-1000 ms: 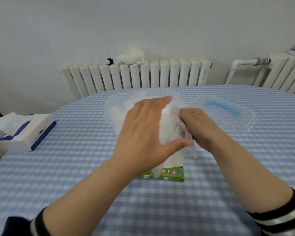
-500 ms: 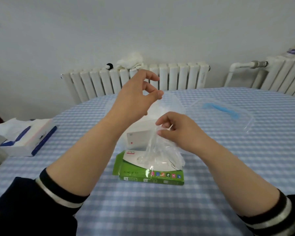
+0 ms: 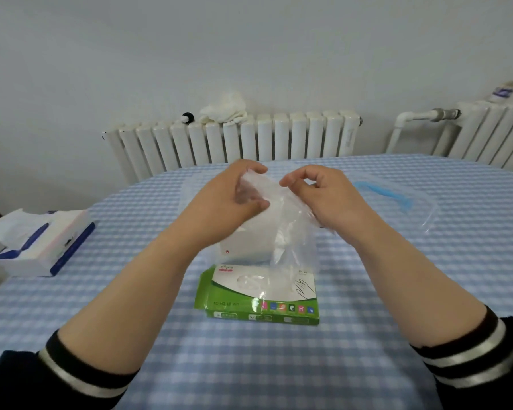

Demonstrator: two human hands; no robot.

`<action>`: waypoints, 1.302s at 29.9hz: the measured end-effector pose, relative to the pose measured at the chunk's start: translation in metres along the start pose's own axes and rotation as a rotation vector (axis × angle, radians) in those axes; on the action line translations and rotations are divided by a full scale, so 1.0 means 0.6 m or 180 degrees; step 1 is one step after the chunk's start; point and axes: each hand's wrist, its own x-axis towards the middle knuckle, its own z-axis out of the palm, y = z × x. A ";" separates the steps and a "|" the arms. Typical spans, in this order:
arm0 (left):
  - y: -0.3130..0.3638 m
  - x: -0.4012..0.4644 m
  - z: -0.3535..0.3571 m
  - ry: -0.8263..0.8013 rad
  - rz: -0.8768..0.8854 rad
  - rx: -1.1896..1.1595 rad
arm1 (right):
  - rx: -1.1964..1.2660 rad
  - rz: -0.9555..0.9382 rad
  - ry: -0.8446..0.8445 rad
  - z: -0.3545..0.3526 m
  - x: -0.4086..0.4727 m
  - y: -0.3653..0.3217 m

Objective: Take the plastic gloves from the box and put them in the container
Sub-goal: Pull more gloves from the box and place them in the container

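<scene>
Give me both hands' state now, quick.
Left hand: pinching the plastic glove.
Right hand: pinching the same plastic glove.

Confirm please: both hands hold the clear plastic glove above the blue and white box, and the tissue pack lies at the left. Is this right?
Not quite. In the head view the box under the clear plastic glove is green and white. The left hand and right hand do hold it, and the tissue pack lies left.

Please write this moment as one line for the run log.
phase: glove lifted above box | left hand: pinches plastic glove | right hand: pinches same glove | green box: on table | container: behind box
</scene>
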 end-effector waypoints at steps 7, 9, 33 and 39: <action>-0.018 0.043 -0.038 0.0092 -0.0219 -0.0512 | -0.1242 0.0121 -0.1874 -0.045 0.038 -0.029; -0.030 0.055 -0.045 0.0049 -0.0285 -0.0463 | -0.1757 0.0048 -0.1773 -0.048 0.060 -0.036; -0.104 0.085 -0.011 0.0123 -0.0594 0.2814 | -0.2816 0.0032 -0.1949 0.078 0.134 0.007; -0.110 0.084 -0.031 0.0572 0.0700 0.2571 | -0.2818 0.0477 -0.2318 0.094 0.138 0.026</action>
